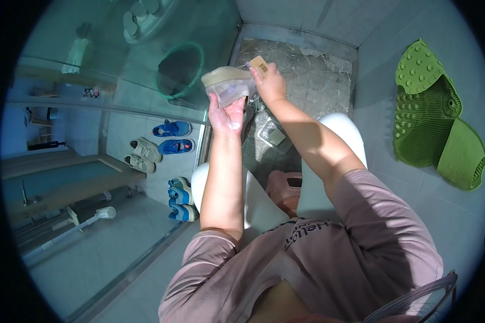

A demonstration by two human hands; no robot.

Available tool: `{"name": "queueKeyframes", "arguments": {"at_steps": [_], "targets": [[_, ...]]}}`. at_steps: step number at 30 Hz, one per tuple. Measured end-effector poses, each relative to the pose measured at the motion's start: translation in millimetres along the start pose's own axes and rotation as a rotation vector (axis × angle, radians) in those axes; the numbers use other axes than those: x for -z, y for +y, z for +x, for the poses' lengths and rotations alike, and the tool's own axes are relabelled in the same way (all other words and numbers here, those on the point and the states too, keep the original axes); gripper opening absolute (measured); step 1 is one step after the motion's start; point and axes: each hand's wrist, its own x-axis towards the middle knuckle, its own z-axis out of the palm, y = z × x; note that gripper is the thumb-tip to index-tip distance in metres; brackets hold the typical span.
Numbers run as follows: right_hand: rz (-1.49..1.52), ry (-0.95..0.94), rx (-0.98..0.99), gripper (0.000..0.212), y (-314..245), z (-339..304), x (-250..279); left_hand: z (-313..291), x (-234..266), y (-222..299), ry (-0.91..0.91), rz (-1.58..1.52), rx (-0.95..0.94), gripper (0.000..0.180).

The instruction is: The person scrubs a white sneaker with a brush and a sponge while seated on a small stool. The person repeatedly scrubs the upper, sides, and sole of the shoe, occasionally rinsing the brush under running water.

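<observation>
My left hand is closed round a pale shoe, holding it from below with its thick cream sole turned up and away. White suds show on the palm near the wrist. In my right hand is a scrubbing brush with a light wooden back, at the right end of the shoe. Its bristles are mostly hidden, so I cannot tell whether they touch. Below my hands, on the wet floor, a clear plastic dish holds a pale block that looks like soap. A greyish shoe lies partly hidden beside it.
A pink stool stands between my knees. Left of the door track are blue shoes, beige shoes and blue-white shoes. Behind glass stands a green-rimmed basin. A green studded mat is against the right wall.
</observation>
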Motion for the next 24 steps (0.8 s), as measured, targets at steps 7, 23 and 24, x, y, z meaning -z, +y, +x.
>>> {"name": "queueKeyframes", "arguments": {"at_steps": [7,23,24], "targets": [[0.065,-0.023,0.123,0.053,-20,-14,6,2,6,4,0.041,0.015,-0.008,0.051],[0.104,-0.014,0.302,0.053,-5,-18,-2,5,9,12,0.049,-0.057,0.033,0.049],[0.047,-0.023,0.225,0.053,7,-12,-6,6,7,13,0.041,-0.058,0.034,0.049]]}}
